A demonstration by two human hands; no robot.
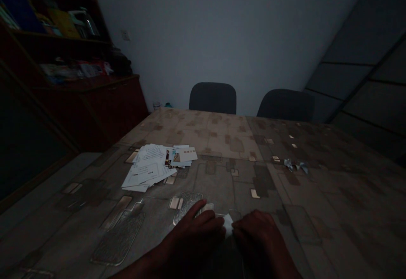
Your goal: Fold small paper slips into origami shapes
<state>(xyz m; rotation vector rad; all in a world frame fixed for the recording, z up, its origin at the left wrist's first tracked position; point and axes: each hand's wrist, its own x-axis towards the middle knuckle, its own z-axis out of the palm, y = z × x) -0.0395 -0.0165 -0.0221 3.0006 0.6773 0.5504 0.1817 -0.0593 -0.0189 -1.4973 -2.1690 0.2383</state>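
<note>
Two-handed pinch: left hand [201, 229] and right hand [258, 230] both gripped the paper [228, 221]
Paper: poked up right between them
Lower end: kinda got lost in the dark

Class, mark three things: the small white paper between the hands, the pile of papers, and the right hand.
Small white paper [228, 223]: head view, on its visible part.
Pile of papers [149, 167]: head view, on a sheet near its middle.
Right hand [259, 229]: head view, on the back of the hand.
</note>
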